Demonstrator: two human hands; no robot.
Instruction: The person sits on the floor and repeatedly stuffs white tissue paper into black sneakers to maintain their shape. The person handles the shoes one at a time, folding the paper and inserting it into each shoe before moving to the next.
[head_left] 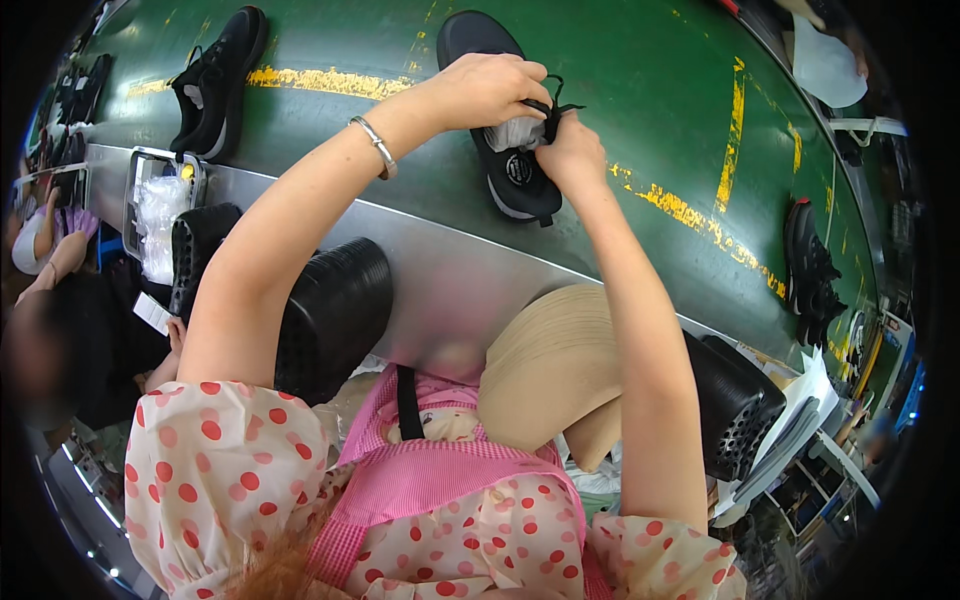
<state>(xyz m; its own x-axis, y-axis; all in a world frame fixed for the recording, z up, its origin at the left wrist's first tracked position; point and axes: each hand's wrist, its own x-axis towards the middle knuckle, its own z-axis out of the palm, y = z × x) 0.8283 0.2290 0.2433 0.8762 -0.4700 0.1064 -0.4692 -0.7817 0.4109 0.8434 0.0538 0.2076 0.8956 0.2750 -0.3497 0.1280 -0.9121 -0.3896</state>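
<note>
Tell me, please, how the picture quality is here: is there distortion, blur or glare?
Head view: the fisheye bends the green conveyor and its metal edge strongly, with black corners; the left hand and right hand on the black shoe are fairly sharp; the far left rim is blurred; soft glare lies on the metal edge.

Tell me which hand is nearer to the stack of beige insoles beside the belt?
The right. The right hand is at the laces of the black shoe, up the belt from the stack of beige insoles. The left hand is farther up, over the shoe.
</note>
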